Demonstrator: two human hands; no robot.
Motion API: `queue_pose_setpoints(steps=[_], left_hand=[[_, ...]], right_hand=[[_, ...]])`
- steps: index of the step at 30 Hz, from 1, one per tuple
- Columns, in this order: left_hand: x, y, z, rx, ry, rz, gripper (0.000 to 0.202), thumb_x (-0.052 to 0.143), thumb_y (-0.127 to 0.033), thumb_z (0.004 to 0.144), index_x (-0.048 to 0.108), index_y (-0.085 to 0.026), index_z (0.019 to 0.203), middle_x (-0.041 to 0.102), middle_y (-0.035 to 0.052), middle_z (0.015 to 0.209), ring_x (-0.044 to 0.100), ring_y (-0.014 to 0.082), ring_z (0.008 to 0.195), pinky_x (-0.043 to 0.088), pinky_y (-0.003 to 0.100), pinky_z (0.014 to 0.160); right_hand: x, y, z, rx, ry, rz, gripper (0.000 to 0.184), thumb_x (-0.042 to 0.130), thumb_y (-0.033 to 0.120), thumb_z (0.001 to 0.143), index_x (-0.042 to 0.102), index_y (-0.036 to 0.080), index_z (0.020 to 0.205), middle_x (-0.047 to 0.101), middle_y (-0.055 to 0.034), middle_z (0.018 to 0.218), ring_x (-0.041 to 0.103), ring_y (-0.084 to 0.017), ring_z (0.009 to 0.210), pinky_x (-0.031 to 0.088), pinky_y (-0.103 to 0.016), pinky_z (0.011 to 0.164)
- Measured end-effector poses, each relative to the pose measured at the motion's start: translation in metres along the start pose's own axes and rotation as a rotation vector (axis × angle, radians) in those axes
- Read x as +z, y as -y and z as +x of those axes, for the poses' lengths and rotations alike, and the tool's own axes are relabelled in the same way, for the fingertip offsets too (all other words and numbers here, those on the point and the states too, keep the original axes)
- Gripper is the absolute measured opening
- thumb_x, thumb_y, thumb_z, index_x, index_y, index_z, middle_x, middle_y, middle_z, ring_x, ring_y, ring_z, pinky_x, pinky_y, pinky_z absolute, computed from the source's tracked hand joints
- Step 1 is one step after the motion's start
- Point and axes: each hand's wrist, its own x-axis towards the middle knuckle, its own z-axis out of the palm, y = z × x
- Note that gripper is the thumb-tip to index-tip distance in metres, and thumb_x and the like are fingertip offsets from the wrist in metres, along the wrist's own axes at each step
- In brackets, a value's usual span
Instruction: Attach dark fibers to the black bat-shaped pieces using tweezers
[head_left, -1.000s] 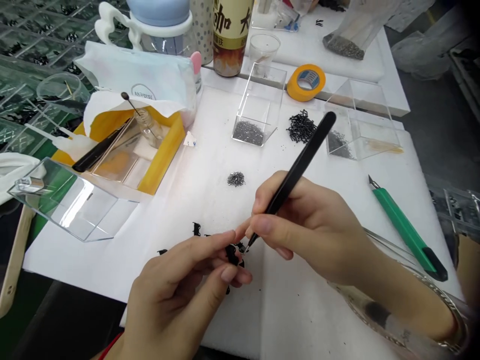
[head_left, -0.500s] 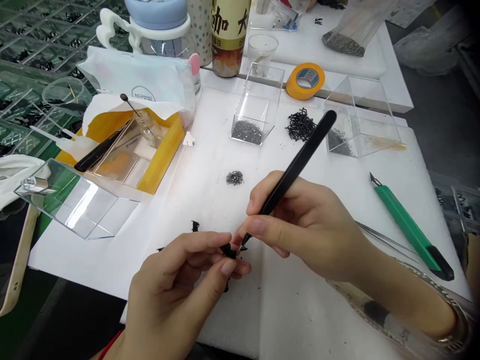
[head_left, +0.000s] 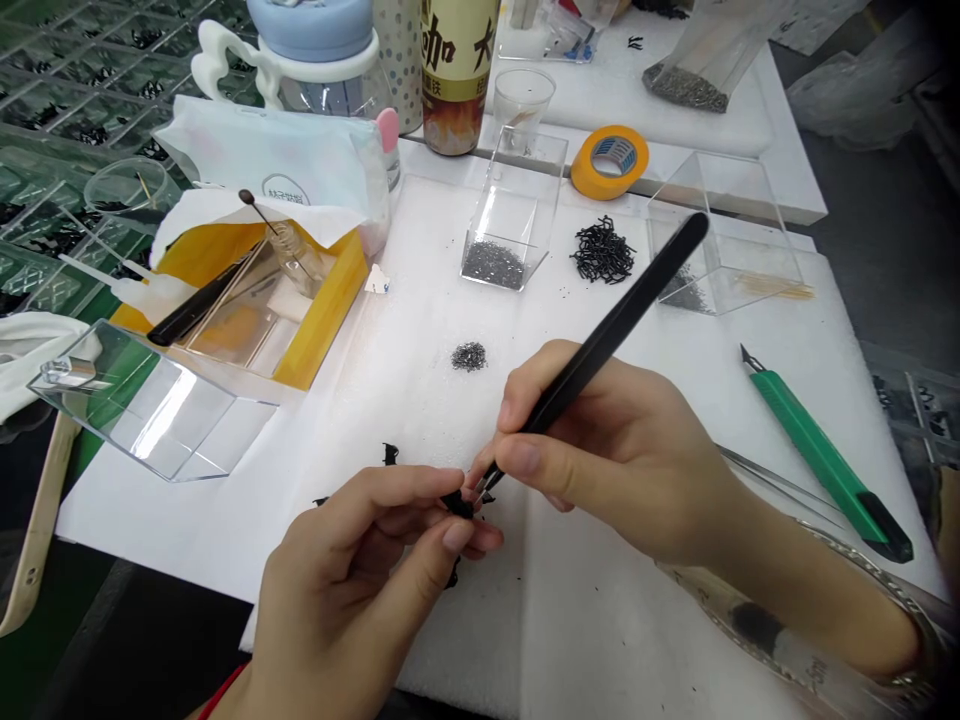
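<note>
My left hand (head_left: 352, 560) pinches a small black piece (head_left: 459, 505) between thumb and fingers, low on the white foam sheet (head_left: 420, 400). My right hand (head_left: 622, 470) holds black fine-tipped tweezers (head_left: 607, 340) like a pen. Their metal tips reach the black piece at my left fingertips, though I cannot tell whether they grip it. A few loose black bits (head_left: 390, 455) lie on the foam around my left hand, and some are partly hidden beneath it.
Clear acrylic boxes (head_left: 514, 210) hold fine dark parts. A black tangle (head_left: 602, 252) and a small grey heap (head_left: 469, 356) lie on the foam. A green craft knife (head_left: 821, 460) lies right, near yellow tape (head_left: 610, 162) and a yellow tray (head_left: 322, 310).
The upper end of the tweezers has swung to the right, while their tips stay at the black piece. My left hand has hardly moved.
</note>
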Motion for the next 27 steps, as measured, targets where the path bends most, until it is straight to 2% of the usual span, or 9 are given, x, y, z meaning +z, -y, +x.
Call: queue_pose_setpoints(steps=[4, 11, 17, 27], left_hand=[[0.0017, 0.0007, -0.0003, 0.006, -0.027, -0.04, 0.028, 0.064, -0.004, 0.079, 0.069, -0.027, 0.095, 0.075, -0.0058, 0.077, 0.073, 0.0083, 0.067, 0.057, 0.008, 0.065], [-0.0017, -0.0022, 0.0019, 0.005, 0.015, 0.058, 0.024, 0.065, -0.007, 0.079, 0.067, -0.025, 0.095, 0.076, -0.0034, 0.077, 0.074, 0.0138, 0.066, 0.061, 0.016, 0.062], [-0.0052, 0.0005, 0.001, -0.002, 0.053, 0.055, 0.028, 0.064, -0.006, 0.081, 0.066, -0.028, 0.097, 0.075, -0.0057, 0.08, 0.073, 0.0106, 0.069, 0.059, 0.012, 0.066], [-0.0056, 0.0004, 0.0013, -0.029, 0.055, 0.058, 0.027, 0.062, -0.006, 0.082, 0.065, -0.029, 0.096, 0.076, -0.0073, 0.081, 0.073, 0.0095, 0.071, 0.058, 0.01, 0.066]], right_hand=[[-0.0008, -0.0004, 0.0011, -0.002, 0.015, 0.002, 0.021, 0.065, 0.001, 0.076, 0.058, 0.019, 0.084, 0.067, 0.0013, 0.076, 0.053, -0.003, 0.052, 0.043, -0.011, 0.045], [-0.0016, -0.0005, 0.0011, 0.011, 0.042, -0.009, 0.017, 0.065, 0.005, 0.078, 0.058, 0.019, 0.083, 0.068, -0.0001, 0.077, 0.051, -0.003, 0.051, 0.041, -0.014, 0.043], [-0.0023, -0.0013, 0.0017, 0.017, 0.06, 0.005, 0.014, 0.065, 0.009, 0.079, 0.057, 0.019, 0.083, 0.068, 0.0001, 0.076, 0.051, -0.004, 0.048, 0.039, -0.016, 0.042], [0.0, -0.0001, 0.0022, 0.056, 0.044, 0.061, 0.017, 0.067, 0.005, 0.076, 0.059, 0.019, 0.082, 0.065, 0.0041, 0.07, 0.052, -0.002, 0.047, 0.038, -0.012, 0.04]])
